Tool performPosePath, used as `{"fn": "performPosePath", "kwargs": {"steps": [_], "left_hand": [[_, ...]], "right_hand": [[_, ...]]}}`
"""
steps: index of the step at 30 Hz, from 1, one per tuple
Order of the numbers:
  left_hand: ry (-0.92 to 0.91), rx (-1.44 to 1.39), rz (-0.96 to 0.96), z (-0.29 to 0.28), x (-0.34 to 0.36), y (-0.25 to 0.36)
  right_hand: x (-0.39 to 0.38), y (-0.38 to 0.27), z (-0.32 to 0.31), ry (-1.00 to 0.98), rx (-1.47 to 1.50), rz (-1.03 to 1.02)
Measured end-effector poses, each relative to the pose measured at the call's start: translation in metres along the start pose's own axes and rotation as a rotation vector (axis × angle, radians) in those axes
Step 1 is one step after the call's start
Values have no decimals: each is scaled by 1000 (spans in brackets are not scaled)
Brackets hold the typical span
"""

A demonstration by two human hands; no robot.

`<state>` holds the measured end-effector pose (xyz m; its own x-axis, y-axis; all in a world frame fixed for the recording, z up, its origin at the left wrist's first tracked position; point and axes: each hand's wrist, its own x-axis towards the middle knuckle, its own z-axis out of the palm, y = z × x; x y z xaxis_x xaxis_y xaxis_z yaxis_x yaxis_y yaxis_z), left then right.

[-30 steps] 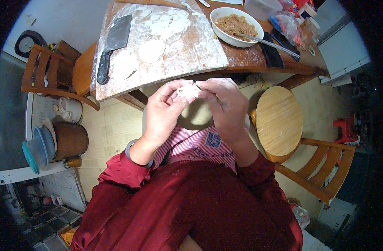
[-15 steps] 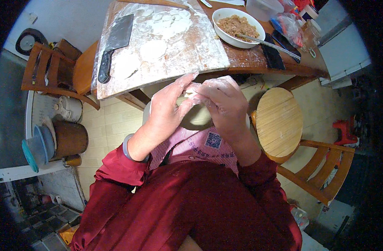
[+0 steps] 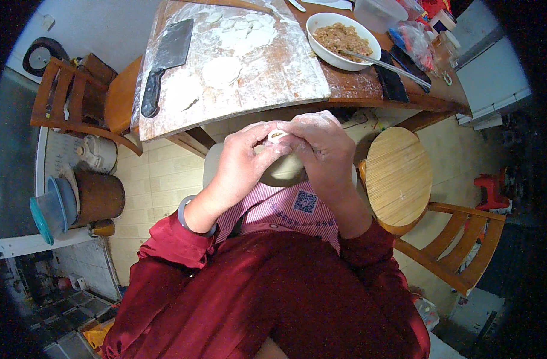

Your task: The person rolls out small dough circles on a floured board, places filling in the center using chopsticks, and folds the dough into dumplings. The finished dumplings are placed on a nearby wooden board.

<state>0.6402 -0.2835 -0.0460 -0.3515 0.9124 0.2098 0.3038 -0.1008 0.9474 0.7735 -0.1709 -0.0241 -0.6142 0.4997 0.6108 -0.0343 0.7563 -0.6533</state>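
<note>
A small dumpling [image 3: 277, 136], pale dough with brownish filling showing at its open top, is held between my two hands in front of my lap. My left hand [image 3: 247, 148] has its thumb and fingers closed around one side. From the other side, the floury fingers of my right hand [image 3: 322, 142] press on the dough, hiding part of it. Ahead lies a floured board [image 3: 279, 90] bearing a round dough wrapper [image 3: 222, 71], several small dough pieces [image 3: 240, 25] and a cleaver [image 3: 174, 45]. To its right is a white bowl [image 3: 339, 60] of minced filling [image 3: 343, 40].
Metal chopsticks [image 3: 399, 70] lean out of the bowl across dark phones [image 3: 391, 82]. A rolling pin [image 3: 225, 5] lies along the board's far edge. Wooden chairs [image 3: 76, 99] stand left and right, and a round stool [image 3: 399, 173] is beside my right arm.
My fingers have drawn in closer around the dough. Its edge is now gathered upward, with filling showing in the small opening; my left fingers have lowered from their raised position.
</note>
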Motion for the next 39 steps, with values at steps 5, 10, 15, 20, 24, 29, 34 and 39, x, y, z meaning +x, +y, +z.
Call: {"fn": "performPosePath", "kwargs": {"steps": [5,10,15,20,24,29,34,39], "left_hand": [[-63,-251,-146,4,-1,2],[-103,-257,-133,1,-1,-2],[-145,149,85,-7,2,-6],[-116,-153,-170,-4,-1,-7],[-204,-51,-159,-10,-1,-9],[-157,-193,-168,-6,-3,-11],[-140,-385,-235,-2,0,-9],[-68,-437,-202,3,-1,-8]], "right_hand": [[1,4,3,-12,-7,-9],[-1,3,8,17,108,64],[2,3,3,-111,68,85],[4,3,8,-100,40,158],[3,4,8,-123,175,177],[5,5,7,-169,135,196],[3,2,16,2,168,243],[0,2,14,-64,112,321]]}}
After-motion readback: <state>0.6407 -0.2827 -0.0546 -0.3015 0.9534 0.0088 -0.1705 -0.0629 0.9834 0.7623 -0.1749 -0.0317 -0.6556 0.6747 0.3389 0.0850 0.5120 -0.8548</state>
